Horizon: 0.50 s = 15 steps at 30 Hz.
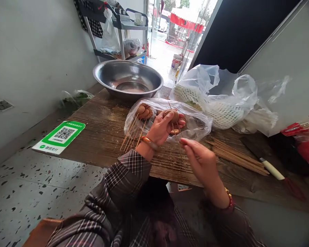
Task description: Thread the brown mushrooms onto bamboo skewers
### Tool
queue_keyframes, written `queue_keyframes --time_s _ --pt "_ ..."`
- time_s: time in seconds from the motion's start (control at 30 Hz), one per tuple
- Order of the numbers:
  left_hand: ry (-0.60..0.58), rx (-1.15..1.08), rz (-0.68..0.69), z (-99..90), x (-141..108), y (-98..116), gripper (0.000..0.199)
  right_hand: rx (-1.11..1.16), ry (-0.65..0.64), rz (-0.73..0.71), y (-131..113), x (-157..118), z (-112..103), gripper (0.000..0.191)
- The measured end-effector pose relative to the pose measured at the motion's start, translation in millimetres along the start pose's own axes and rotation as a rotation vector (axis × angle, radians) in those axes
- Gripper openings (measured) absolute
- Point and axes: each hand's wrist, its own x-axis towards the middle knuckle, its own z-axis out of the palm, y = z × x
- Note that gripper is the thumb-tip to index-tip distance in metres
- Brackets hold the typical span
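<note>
My left hand is closed around a smooth, round brown mushroom, held over a clear plastic bag. A thin skewer runs through or behind the mushroom, its tip showing above. My right hand pinches a bamboo skewer just below the mushroom; whether its point is inside cannot be seen. Left of my left hand, a cluster of skewered mushrooms lies on the bag, sticks toward me. Another brown piece shows beneath my left hand.
A large steel basin stands behind the bag on the wooden table. Loose bamboo skewers and a pale-handled knife lie to the right. Plastic bags with net-wrapped produce sit at back right. A QR-code sign lies left.
</note>
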Motion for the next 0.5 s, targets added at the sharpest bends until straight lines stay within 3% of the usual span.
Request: queue_keyframes --time_s 0.1,0.2,0.5 --pt "0.003 -0.001 0.020 -0.9 1 -1 0.042 -0.269 -0.070 -0.098 1 -3 16 0.036" --pt "-0.022 -0.003 0.033 -0.8 0 -2 0.046 -0.375 -0.084 -0.064 9 -4 24 0.039" --pt "-0.130 -0.015 -0.020 3.1 -6 -1 0.051 -0.088 0.082 0.075 1 5 21 0.025"
